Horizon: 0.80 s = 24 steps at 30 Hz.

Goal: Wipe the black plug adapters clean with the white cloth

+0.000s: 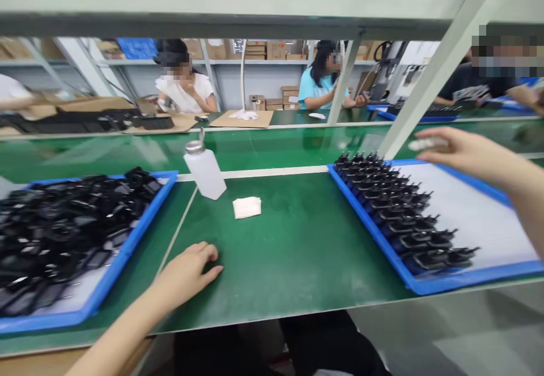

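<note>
My left hand (189,271) lies palm down on the green mat (297,251), holding nothing, fingers loosely curved. It is between the left blue tray (127,246) and a folded white cloth (247,207). My right hand (463,150) hovers above the far edge of the right blue tray (446,282), fingers stretched to the left. It is blurred, with something white at a fingertip, and I see nothing gripped. A neat row of black plastic parts (403,217) lines that tray's left side. The left tray holds a loose pile of black parts (59,223).
A white dispenser bottle (205,171) with a metal top stands beside the cloth. A slanted white frame post (429,81) rises behind the right tray. Three other people sit at the benches across the green belt (263,149), with cardboard sheets and black parts.
</note>
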Tool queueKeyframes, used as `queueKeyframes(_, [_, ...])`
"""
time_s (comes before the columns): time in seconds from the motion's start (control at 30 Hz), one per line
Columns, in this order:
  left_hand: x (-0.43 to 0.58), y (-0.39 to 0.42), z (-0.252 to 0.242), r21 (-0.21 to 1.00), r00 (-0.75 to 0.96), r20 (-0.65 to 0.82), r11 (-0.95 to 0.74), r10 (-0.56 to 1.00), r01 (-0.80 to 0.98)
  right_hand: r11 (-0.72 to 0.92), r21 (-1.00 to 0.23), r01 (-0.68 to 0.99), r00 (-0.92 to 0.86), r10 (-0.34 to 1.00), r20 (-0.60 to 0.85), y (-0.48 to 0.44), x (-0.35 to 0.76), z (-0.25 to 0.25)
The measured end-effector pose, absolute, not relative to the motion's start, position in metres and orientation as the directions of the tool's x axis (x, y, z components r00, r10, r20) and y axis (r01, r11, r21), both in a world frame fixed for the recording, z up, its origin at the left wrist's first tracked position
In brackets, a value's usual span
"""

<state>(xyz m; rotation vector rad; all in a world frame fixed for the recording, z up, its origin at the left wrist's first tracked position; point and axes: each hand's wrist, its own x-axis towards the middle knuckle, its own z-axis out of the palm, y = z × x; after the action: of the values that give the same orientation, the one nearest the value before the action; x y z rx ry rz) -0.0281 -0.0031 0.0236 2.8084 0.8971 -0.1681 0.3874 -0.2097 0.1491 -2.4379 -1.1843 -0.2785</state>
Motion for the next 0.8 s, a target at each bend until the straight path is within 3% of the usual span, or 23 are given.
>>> queueKeyframes(0.1, [-0.005,-0.010,0.033,0.020,0.757,-0.277,-0.784,0.592,0.621,-0.305,-0.187,0.934,0.325,0.941,0.090,-0.128,0.356,0.170])
queueKeyframes(0.17, [0.011,-0.015,0.035,-0.020,0.738,-0.319,-0.782,0.595,0.622,-0.161,-0.138,0.977,0.154,0.986,-0.062,-0.068,0.326,0.163])
queueKeyframes(0.27, [0.026,-0.023,0.032,-0.015,0.725,-0.256,-0.752,0.640,0.659,-0.055,-0.185,0.981,0.014,0.976,-0.217,0.008,0.284,0.125])
queueKeyframes(0.4, [0.027,-0.031,0.023,0.010,0.691,-0.131,-0.696,0.711,0.718,-0.037,-0.161,0.986,0.036,0.999,-0.009,0.065,0.262,0.066])
queueKeyframes(0.57, [0.023,-0.025,0.020,0.061,0.721,-0.162,-0.722,0.674,0.689,-0.151,-0.188,0.970,0.196,0.949,0.248,0.089,0.280,0.028])
queueKeyframes(0.8, [0.020,-0.011,0.024,0.167,0.722,-0.249,-0.706,0.645,0.688,-0.267,-0.284,0.921,0.338,0.911,0.236,0.087,0.304,0.006])
